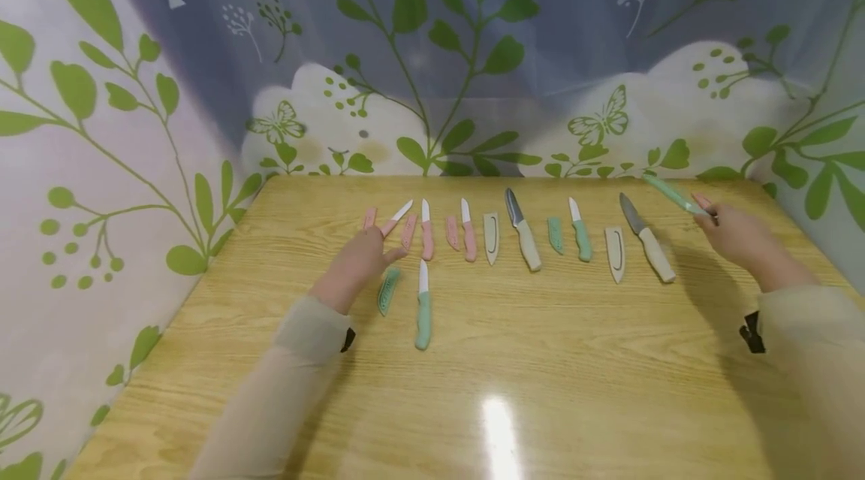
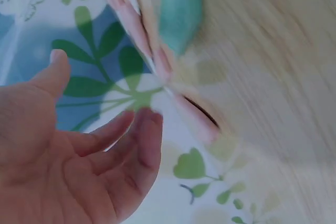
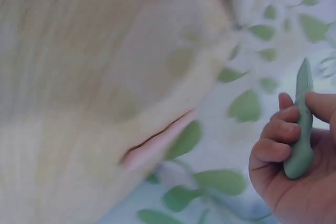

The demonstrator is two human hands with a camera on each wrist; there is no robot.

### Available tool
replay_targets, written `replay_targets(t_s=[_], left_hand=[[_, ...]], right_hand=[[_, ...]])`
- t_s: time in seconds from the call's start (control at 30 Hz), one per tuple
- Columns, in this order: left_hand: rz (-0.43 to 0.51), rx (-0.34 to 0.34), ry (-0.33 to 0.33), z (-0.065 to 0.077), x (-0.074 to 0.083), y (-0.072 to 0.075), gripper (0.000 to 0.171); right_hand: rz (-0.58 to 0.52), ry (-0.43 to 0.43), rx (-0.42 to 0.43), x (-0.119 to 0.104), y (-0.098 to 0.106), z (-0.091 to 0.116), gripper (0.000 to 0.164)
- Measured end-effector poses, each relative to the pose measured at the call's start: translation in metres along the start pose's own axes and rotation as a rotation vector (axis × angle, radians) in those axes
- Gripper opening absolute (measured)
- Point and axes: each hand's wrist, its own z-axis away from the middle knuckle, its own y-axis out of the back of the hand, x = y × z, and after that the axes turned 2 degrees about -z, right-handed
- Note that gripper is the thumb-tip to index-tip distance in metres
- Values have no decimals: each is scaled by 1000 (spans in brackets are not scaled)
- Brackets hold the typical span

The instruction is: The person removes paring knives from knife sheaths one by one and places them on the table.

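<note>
My left hand (image 1: 358,262) is over the left end of the row, thumb out and fingers loosely bent around nothing in the left wrist view. It overlaps the handle of a pink knife (image 1: 399,217) in the head view. A green sheath (image 1: 388,291) and a green knife (image 1: 423,307) lie just nearer to me. At the table's far right, my right hand (image 1: 736,240) grips a green knife (image 3: 303,129) by its handle, its blade covered by a green sheath. A pink item (image 1: 703,200) shows just behind that hand, partly hidden.
Across the table (image 1: 541,360) lie more bare knives beside their sheaths: two pink knives (image 1: 427,232), a beige-handled knife (image 1: 523,232), another green knife (image 1: 580,232) and a second beige-handled knife (image 1: 649,240). Leaf-patterned cloth walls (image 1: 473,52) enclose the back and sides.
</note>
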Motion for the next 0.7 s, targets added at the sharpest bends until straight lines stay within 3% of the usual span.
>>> replay_targets(t_s=[0.2, 0.4, 0.57, 0.7], left_hand=[[-59, 96, -169, 6, 25, -6, 90], [-127, 175, -328, 9, 72, -12, 101], [-145, 127, -391, 12, 109, -17, 102], [-155, 97, -466, 19, 130, -23, 101]], right_hand=[[13, 129, 0, -49, -12, 10, 50], [-8, 206, -4, -89, -31, 21, 40], [-21, 281, -1, -115, -45, 31, 34], [-10, 328, 9, -131, -57, 40, 27]])
